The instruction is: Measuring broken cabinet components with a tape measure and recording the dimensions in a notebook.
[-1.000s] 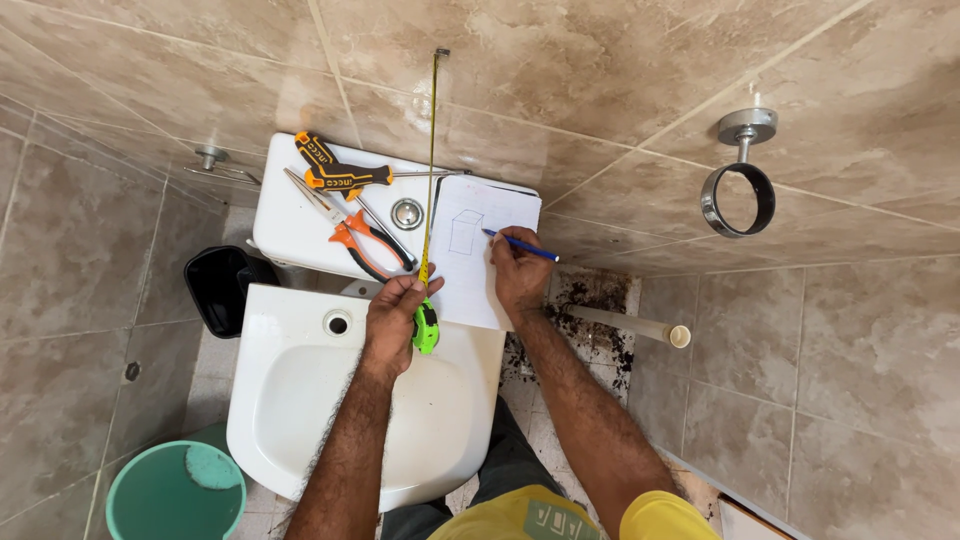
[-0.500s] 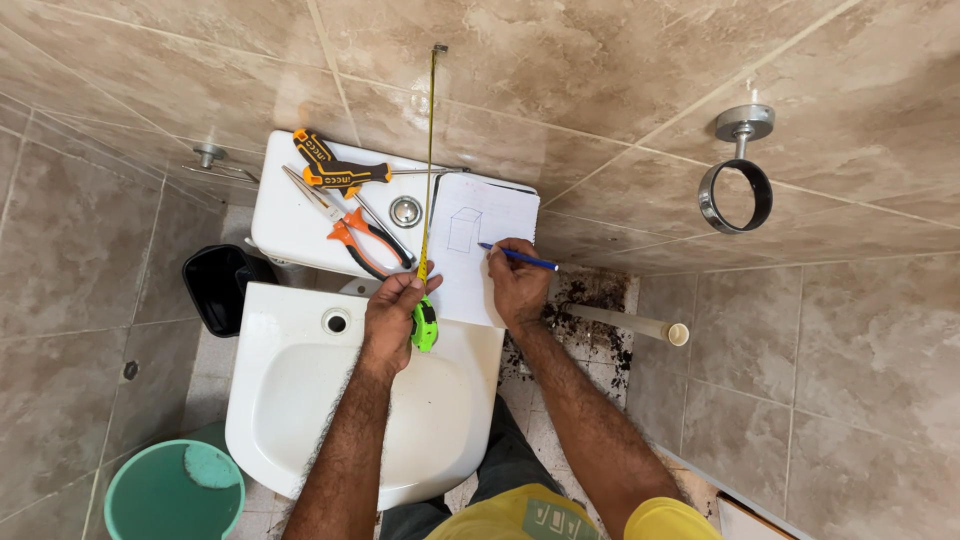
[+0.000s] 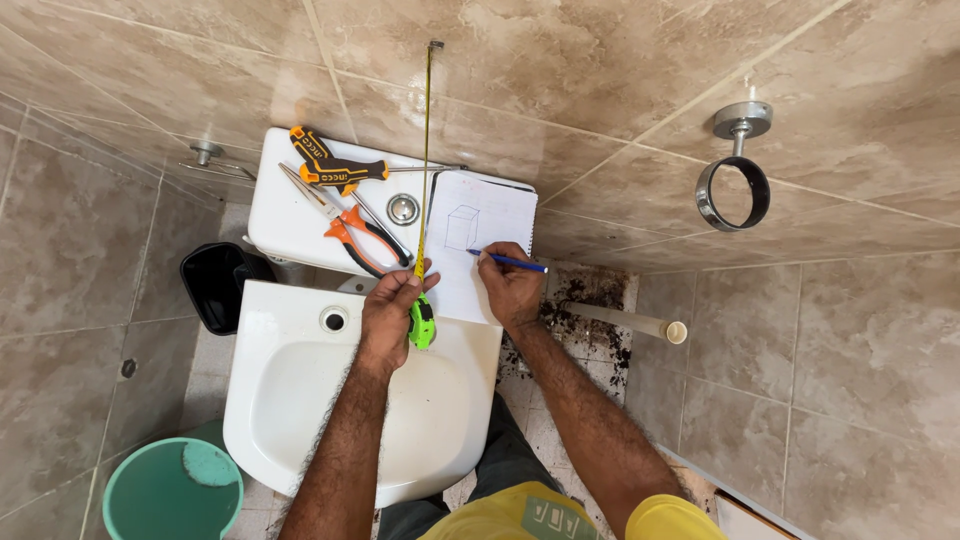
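Looking straight down at my bathroom setup here. My left hand [image 3: 392, 310] is in the middle of the frame, fingers wrapped around the green tape measure [image 3: 422, 326], with the yellow tape blade [image 3: 426, 150] run straight up the tiled wall [image 3: 620, 90] to the top center of the frame, where its hook sits. My right hand [image 3: 512, 285] is just right of that, fingers pinched on a blue pen [image 3: 510, 261], with the tip touching the white notepad [image 3: 478, 235]. The notepad lies on the right end of the toilet tank lid [image 3: 285, 215], and there's a small box sketch near the top of the page.

Left of the notepad, on the same lid, I've got orange-handled pliers [image 3: 355, 232], a black and orange screwdriver [image 3: 335, 168] above them near the wall, and the round chrome flush button [image 3: 402, 208] right between the pliers and the paper. The tape blade passes between the button and the notepad.

Below my hands is the white sink basin [image 3: 300, 400], taking up the lower center-left. Lower left corner has a green bucket [image 3: 172, 492], and a black bin [image 3: 215, 285] sits at the left, beside the tank. Upper right there's a chrome ring holder [image 3: 733, 192] on the wall, and a white pipe stub [image 3: 640, 323] pokes out just right of my right wrist.
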